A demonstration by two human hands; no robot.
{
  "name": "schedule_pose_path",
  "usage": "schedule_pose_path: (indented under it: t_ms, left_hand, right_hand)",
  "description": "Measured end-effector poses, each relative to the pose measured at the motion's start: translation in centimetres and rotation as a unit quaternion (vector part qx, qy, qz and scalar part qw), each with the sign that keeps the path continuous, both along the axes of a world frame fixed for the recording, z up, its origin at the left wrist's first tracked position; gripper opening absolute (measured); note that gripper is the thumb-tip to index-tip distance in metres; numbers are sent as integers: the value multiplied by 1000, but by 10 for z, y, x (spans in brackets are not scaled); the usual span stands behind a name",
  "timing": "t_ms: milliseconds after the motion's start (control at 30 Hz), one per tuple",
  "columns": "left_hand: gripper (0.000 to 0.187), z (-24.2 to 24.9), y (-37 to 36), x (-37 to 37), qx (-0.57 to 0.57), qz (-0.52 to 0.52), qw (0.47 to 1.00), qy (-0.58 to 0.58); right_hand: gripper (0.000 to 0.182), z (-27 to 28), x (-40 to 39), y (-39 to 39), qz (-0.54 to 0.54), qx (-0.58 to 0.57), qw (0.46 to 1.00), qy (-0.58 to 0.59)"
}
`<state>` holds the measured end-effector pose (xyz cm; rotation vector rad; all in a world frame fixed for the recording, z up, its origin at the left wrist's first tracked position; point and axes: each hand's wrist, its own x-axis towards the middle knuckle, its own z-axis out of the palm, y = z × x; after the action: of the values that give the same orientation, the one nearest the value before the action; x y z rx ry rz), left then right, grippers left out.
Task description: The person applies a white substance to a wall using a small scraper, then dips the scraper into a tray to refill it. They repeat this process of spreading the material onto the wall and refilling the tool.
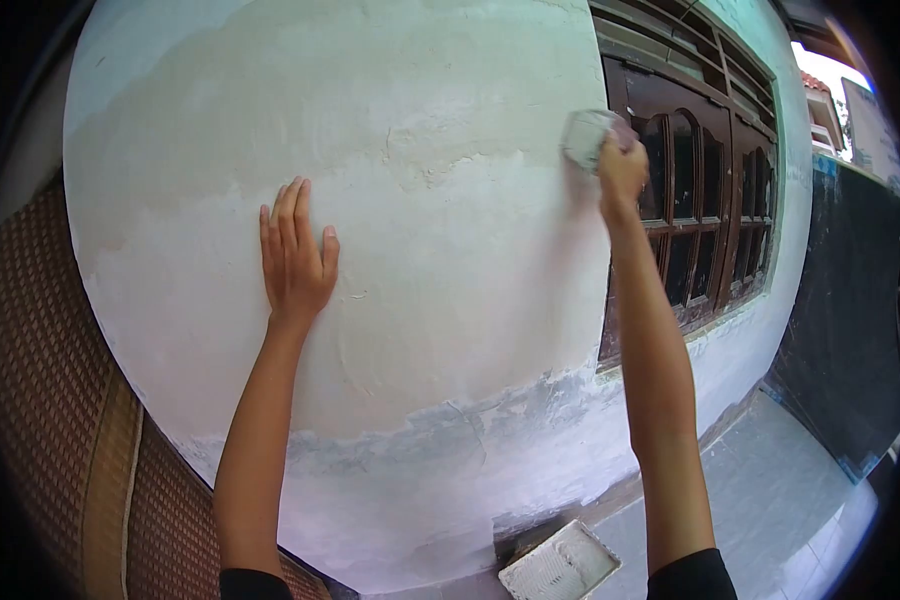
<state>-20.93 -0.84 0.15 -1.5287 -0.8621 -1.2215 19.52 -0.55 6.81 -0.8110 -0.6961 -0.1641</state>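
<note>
My left hand rests flat against the pale wall, its fingers stretched upward and the thumb a little apart. Beside the window's left edge, my right hand is closed around a flat whitish tool. Motion blurs the tool, and its exact kind cannot be made out. It is at the wall surface, where its shadow falls just below. Whiter coating covers the wall's middle, with a rough ragged patch between my hands. A greyer, older surface shows along the lower wall.
A brown wooden window with glass panes is set into the wall at right. Below stands a tray smeared with white material. Brown woven panelling lines the left side. A large dark board stands at far right.
</note>
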Motion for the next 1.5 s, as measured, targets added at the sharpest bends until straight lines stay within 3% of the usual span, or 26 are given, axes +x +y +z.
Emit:
schedule_pose_path:
  t_ms: [33, 133, 167, 233, 300, 367, 500, 633, 700, 733, 800, 900, 967, 1067, 1133, 1267, 1300, 1367, 1500]
  left_hand:
    - [60, -1, 1, 0, -7, -6, 1000, 1]
    - [59, -1, -1, 1, -8, -8, 1000, -2]
    - [59, -1, -1, 1, -7, -8, 1000, -2]
    - [59, -2, -1, 1, -6, -4, 1000, 0]
    - [60, -1, -2, 0, -2, -1, 1000, 1]
    - [60, 0, -4, -1, 3, 5, 1000, 2]
    - [59, -1, -3, -3, -12, -6, 1000, 6]
    - [60, -2, 0, 0, -3, 0, 1000, -2]
    - [60, -3, -1, 1, -7, -3, 1000, -2]
    - [60, -2, -1, 1, -5, -7, 1000, -1]
    - [60, -2, -2, 1, -6, -7, 1000, -6]
    - [59, -3, -4, 2, -8, -7, 1000, -7]
    - [59, -3, -5, 1, -9, -6, 1000, -4]
    - [59, -1, -5, 0, 16, -4, 1000, -2]
    - [59, -2, -5, -1, 10, 9, 1000, -1]
    - [59, -3, -4, 0, 5, 15, 1000, -6]
    - [59, -4, -3, 0, 10, 15, 1000, -5]
    - [59, -3, -1, -1, 18, 16, 1000, -8]
    - [59, -4, 1, -1, -3, -1, 1000, -6]
  right_hand:
    - [33, -2, 5, -3, 6, 10, 998, 57]
    - [32, -2, -4, -2, 71, 90, 993, 18]
    - [29, 0, -18, 1, 60, 45, 996, -46]
    - [26, 1, -86, -21, 146, 111, 972, -149]
    - [25, 0, -130, -11, 75, 143, 942, -295]
    - [28, -3, -157, -14, 85, 61, 941, -321]
    - [31, -1, -108, 2, 28, 63, 972, -227]
    - [34, -15, 5, 8, 15, -38, 999, 24]
    - [33, -17, 12, -9, 10, -8, 997, 74]
    - [31, -13, 8, -8, 42, 50, 996, 53]
    - [30, -8, -10, 1, 93, 50, 994, -42]
    - [27, 3, -107, -23, 177, 99, 964, -170]
    - [27, 8, -154, -17, 98, 132, 947, -275]
    - [27, 15, -177, -12, 75, 108, 939, -318]
    - [27, 26, -160, 7, -24, 110, 954, -279]
    - [34, 24, -51, 6, 50, 35, 992, -106]
    - [36, 19, -12, 13, 28, -24, 998, -59]
    - [37, 1, 67, 52, 31, -3, 999, 32]
    - [34, -18, 29, 0, 83, 49, 992, 82]
